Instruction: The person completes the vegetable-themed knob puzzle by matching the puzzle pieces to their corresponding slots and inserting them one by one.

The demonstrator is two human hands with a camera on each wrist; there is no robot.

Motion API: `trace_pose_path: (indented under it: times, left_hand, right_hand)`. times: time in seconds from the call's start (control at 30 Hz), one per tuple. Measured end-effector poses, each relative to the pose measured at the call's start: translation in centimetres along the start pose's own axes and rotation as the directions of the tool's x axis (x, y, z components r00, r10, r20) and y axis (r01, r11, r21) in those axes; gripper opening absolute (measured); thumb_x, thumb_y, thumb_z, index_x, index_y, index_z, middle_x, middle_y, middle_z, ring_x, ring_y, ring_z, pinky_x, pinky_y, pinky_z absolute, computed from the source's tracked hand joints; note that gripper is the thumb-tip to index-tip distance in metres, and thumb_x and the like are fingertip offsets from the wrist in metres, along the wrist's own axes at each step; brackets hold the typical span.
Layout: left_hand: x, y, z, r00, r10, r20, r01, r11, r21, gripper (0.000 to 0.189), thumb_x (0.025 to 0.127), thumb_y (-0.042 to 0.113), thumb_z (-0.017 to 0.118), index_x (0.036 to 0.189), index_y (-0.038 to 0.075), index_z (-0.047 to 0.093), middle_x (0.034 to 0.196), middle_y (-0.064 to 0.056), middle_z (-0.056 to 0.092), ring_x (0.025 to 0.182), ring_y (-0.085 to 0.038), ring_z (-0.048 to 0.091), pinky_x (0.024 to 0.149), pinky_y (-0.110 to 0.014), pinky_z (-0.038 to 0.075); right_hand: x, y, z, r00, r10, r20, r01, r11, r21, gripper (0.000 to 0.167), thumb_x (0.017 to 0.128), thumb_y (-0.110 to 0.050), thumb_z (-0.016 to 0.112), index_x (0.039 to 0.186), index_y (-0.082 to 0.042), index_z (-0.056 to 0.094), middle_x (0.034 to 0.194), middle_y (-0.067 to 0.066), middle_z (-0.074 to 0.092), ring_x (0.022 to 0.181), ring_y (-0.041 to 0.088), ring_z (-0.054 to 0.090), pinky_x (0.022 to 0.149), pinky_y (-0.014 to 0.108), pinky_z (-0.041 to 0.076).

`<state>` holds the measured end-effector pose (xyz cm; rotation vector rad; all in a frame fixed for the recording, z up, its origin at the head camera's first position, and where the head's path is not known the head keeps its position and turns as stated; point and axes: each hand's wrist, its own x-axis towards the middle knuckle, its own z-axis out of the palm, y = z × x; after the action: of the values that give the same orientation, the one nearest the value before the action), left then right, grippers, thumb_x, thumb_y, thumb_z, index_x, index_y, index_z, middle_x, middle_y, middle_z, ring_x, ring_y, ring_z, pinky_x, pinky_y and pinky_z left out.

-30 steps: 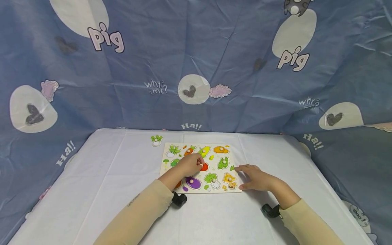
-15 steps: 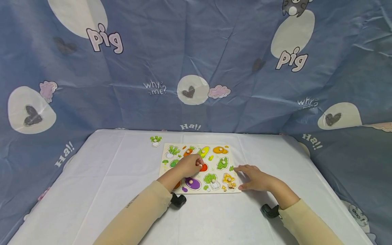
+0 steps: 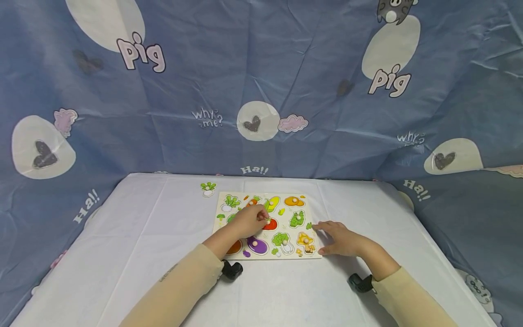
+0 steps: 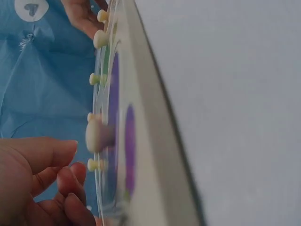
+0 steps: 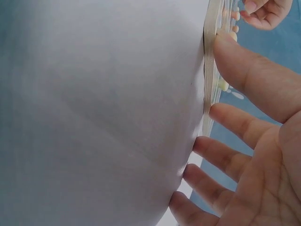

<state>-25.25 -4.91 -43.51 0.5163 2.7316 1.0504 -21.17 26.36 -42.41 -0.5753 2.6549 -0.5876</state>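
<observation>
A wooden vegetable puzzle board (image 3: 292, 254) lies on the white table, its pieces topped with small knobs. My left hand (image 3: 247, 221) is over its middle, right beside the knob of the red tomato piece (image 3: 272, 224). In the left wrist view the left hand's fingers (image 4: 51, 153) are loosely bent and slightly parted, nothing between them, near the knobs. My right hand (image 3: 345, 238) rests at the board's right edge. Its thumb and index fingertip touch the board's side in the right wrist view, with the other fingers (image 5: 221, 157) spread straight on the cloth.
A loose radish piece (image 3: 208, 189) lies on the table behind the board's far left corner. White cloth (image 3: 143, 236) covers the table. A blue printed curtain (image 3: 261, 68) hangs behind it and along the sides.
The left hand has let go of the tomato piece's knob and drawn slightly to the left, showing more of the tomato. The right hand keeps its place at the board's edge.
</observation>
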Motion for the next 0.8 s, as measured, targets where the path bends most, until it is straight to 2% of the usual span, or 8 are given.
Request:
trace_pose_path:
  times: [0.17, 0.3, 0.53, 0.8]
  left_hand:
    - [-0.4, -0.4, -1.0, 0.999, -0.034, -0.028, 0.034, 0.999, -0.015, 0.005, 0.097, 0.017, 0.065, 0.101, 0.014, 0.066, 0.090, 0.001, 0.058, 0.080, -0.017, 0.054, 0.076, -0.036, 0.048]
    - [-0.9, -1.1, -1.8, 0.997, -0.039, -0.066, 0.038, 0.999, -0.011, 0.005, 0.098, 0.018, 0.065, 0.101, 0.015, 0.066, 0.093, 0.003, 0.059, 0.081, -0.016, 0.055, 0.077, -0.036, 0.048]
    - [-1.6, -2.0, -3.4, 0.992, -0.084, -0.096, 0.081, 0.996, -0.036, 0.008, 0.099, 0.019, 0.064, 0.106, 0.015, 0.065, 0.100, 0.000, 0.060, 0.074, -0.019, 0.051, 0.066, -0.033, 0.045]
    - [-1.7, -4.0, -5.0, 0.983, -0.096, -0.159, 0.096, 0.995, -0.006, 0.011, 0.099, 0.020, 0.063, 0.108, 0.013, 0.066, 0.103, -0.002, 0.064, 0.082, -0.018, 0.057, 0.078, -0.037, 0.049]
  right_hand:
    - [0.0, 0.1, 0.0, 1.000, -0.015, -0.001, 0.015, 1.000, -0.002, 0.076, 0.084, -0.035, 0.081, 0.146, -0.005, 0.049, 0.152, 0.026, 0.039, 0.141, 0.050, 0.030, 0.111, 0.067, 0.027]
    - [0.0, 0.0, 0.0, 1.000, -0.013, 0.000, 0.013, 1.000, -0.001, 0.076, 0.084, -0.035, 0.081, 0.146, -0.005, 0.049, 0.152, 0.026, 0.039, 0.141, 0.050, 0.029, 0.111, 0.067, 0.027]
    - [0.1, 0.1, 0.0, 1.000, -0.013, 0.001, 0.013, 1.000, -0.009, 0.076, 0.084, -0.037, 0.080, 0.146, -0.006, 0.048, 0.153, 0.025, 0.039, 0.141, 0.050, 0.029, 0.111, 0.067, 0.027]
    - [-0.1, -0.1, -0.1, 1.000, -0.004, -0.001, 0.004, 1.000, 0.004, 0.076, 0.083, -0.035, 0.081, 0.146, -0.006, 0.049, 0.152, 0.025, 0.039, 0.141, 0.050, 0.029, 0.110, 0.067, 0.027]
